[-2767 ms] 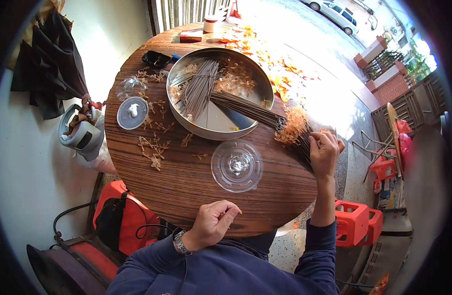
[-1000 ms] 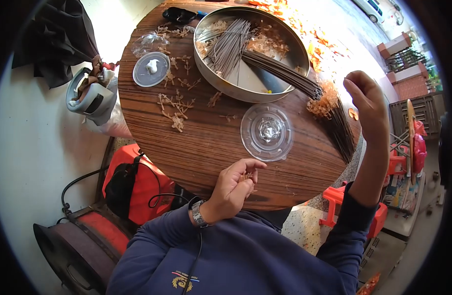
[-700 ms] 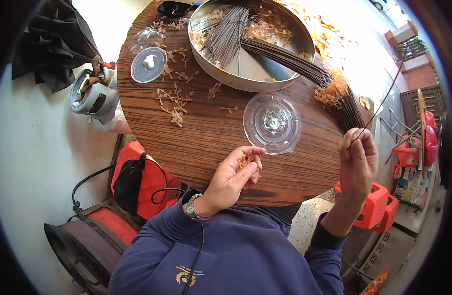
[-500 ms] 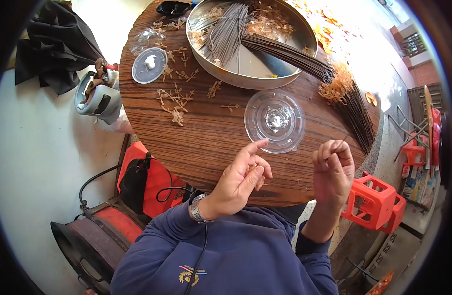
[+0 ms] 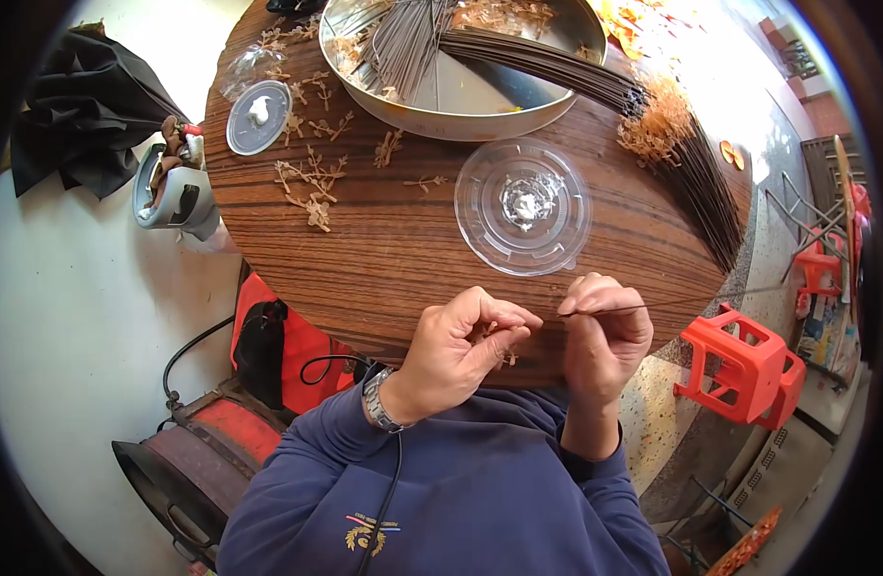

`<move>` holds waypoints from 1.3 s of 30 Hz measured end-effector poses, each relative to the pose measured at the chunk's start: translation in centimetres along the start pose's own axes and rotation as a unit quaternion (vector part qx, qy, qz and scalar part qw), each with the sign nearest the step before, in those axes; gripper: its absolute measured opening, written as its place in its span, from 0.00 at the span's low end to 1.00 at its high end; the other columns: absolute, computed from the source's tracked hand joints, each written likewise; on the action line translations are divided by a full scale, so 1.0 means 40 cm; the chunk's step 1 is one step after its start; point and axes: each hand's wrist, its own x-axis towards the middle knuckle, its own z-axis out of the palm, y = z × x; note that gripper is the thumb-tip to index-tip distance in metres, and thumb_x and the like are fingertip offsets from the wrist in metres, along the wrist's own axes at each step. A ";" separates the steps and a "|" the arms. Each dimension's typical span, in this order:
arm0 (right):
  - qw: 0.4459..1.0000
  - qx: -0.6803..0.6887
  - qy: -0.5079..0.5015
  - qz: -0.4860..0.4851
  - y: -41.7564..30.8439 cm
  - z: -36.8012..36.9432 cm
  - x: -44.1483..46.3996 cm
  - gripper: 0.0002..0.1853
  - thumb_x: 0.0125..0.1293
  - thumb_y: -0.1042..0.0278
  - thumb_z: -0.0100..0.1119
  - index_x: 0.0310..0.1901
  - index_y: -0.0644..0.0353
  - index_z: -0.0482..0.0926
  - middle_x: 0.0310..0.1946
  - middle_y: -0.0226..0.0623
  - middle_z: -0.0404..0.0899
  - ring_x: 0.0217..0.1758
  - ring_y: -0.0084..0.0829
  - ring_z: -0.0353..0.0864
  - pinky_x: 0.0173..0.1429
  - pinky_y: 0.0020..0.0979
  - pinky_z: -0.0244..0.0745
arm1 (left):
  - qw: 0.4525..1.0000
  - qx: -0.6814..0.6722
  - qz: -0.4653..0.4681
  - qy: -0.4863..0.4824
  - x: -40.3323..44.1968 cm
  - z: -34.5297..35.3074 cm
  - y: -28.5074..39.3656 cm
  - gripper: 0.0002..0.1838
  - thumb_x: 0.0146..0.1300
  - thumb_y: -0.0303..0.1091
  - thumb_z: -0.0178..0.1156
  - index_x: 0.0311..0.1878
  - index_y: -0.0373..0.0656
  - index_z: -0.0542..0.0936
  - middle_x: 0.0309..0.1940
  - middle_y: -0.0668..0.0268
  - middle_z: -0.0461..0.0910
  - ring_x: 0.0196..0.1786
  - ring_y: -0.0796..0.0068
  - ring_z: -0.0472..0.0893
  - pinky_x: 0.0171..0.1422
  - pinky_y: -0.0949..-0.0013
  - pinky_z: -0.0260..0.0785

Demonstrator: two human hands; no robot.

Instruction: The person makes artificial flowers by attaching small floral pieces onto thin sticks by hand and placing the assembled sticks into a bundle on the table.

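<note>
My left hand (image 5: 456, 350), with a metal watch on its wrist, is closed around small tan branching pieces (image 5: 511, 358) that look like plastic flower sprigs. Most of them are hidden by my fingers. Close beside it, my right hand (image 5: 609, 336) pinches a thin dark wire stem (image 5: 696, 300) near one end; its long part runs out to the right. Beyond both hands lies a clear plastic lid (image 5: 475, 226) with a white lump (image 5: 526, 205) at its centre. Loose tan sprigs (image 5: 312, 182) are scattered on the left of the wooden table (image 5: 393, 254).
A round metal tin (image 5: 460, 125) holds bundled wires (image 5: 410, 48) and more tan pieces. A bundle of dark stems with tan tops (image 5: 657, 125) rests across its rim. Another lid (image 5: 244, 139) lies at left. A red stool (image 5: 744, 370) stands at right.
My right hand has moved left, close to my left hand, and the wire in it now shows clearly. The view has shifted slightly, so the table things sit higher and more to the left.
</note>
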 end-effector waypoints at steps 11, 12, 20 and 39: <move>0.986 -0.134 -0.087 -0.041 -0.003 -0.001 0.005 0.08 0.57 0.85 0.68 0.38 0.67 0.86 0.32 0.39 0.83 0.33 0.25 0.79 0.36 0.24 0.72 | 0.999 0.009 0.049 0.021 0.005 -0.009 0.017 0.06 0.64 0.22 0.69 0.44 0.37 0.87 0.46 0.53 0.86 0.31 0.83 0.82 0.32 0.81 0.76; 0.981 -0.158 -0.094 -0.056 -0.002 -0.003 0.003 0.08 0.57 0.84 0.69 0.39 0.67 0.86 0.31 0.38 0.82 0.31 0.24 0.77 0.35 0.23 0.70 | 0.998 0.020 0.057 0.019 0.005 -0.010 0.017 0.07 0.64 0.23 0.69 0.44 0.37 0.88 0.46 0.53 0.86 0.31 0.83 0.82 0.31 0.81 0.76; 0.980 -0.164 -0.080 -0.077 -0.004 0.001 0.000 0.09 0.55 0.83 0.71 0.39 0.66 0.87 0.29 0.34 0.81 0.28 0.22 0.73 0.31 0.24 0.64 | 0.998 0.004 0.059 0.018 0.003 -0.012 0.007 0.07 0.64 0.23 0.69 0.44 0.36 0.87 0.46 0.54 0.86 0.32 0.83 0.82 0.32 0.81 0.76; 0.947 -0.272 -0.107 -0.134 -0.006 0.006 0.007 0.08 0.53 0.85 0.70 0.35 0.66 0.86 0.25 0.34 0.79 0.25 0.24 0.72 0.27 0.24 0.61 | 0.995 0.060 0.083 0.004 0.006 -0.011 0.007 0.04 0.65 0.22 0.68 0.41 0.34 0.85 0.41 0.56 0.86 0.30 0.81 0.83 0.30 0.79 0.76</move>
